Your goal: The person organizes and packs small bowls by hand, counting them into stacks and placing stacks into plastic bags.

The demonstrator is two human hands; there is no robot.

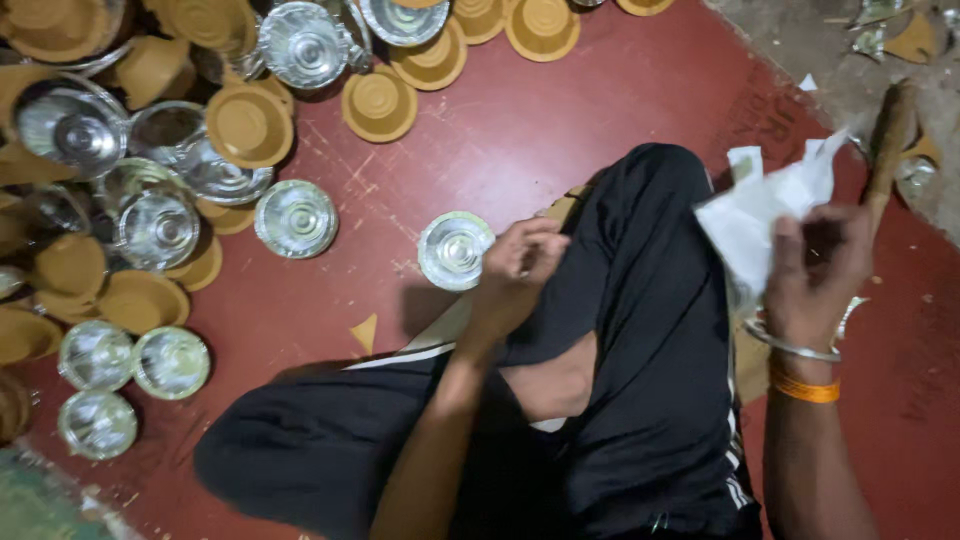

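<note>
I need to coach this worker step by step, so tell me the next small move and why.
Probably bring the right hand with its crumpled white paper across to the left hand. The left hand sits curled by the knee, beside a single silver foil bowl lying apart from the heaps, while the paper is held off to the side, away from it.

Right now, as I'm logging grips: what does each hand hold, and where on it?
The right hand grips a crumpled white sheet at its lower edge. The left hand is curled beside a silver bowl; whether it holds anything cannot be told.
</note>
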